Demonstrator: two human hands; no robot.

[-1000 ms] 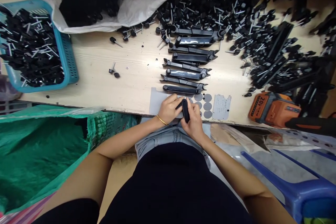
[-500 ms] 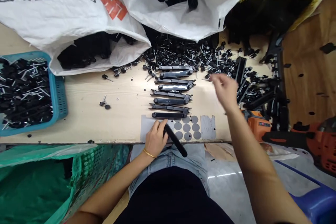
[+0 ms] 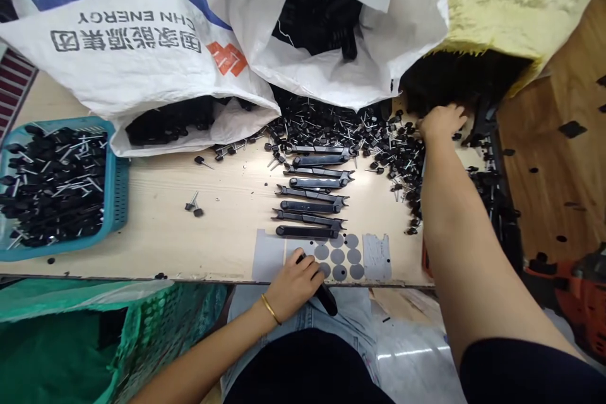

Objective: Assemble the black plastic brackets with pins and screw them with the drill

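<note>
My left hand (image 3: pixel 297 287) is wrapped around a long black plastic part (image 3: pixel 326 300) at the table's front edge; one end sticks out toward my lap. Stretched far forward on the right, my right hand (image 3: pixel 442 123) is at the mouth of a yellow bag (image 3: pixel 502 6), its fingers apart and nothing visible in them. Between the hands lies a column of black plastic arms with forked ends (image 3: pixel 312 207), stacked in rows. Behind them spreads a heap of black-headed pins with metal shanks (image 3: pixel 331 126).
A blue basket (image 3: pixel 118 196) full of similar pins stands at the left. White woven bags (image 3: pixel 156 69) with black parts inside line the back. Grey sheets with round discs (image 3: pixel 338 256) lie at the front edge. An orange power tool (image 3: pixel 580 303) is at the right.
My right hand has moved forward and right, from beside the pin heap to the yellow bag's mouth. My left hand keeps hold of the black part. The view has shifted slightly.
</note>
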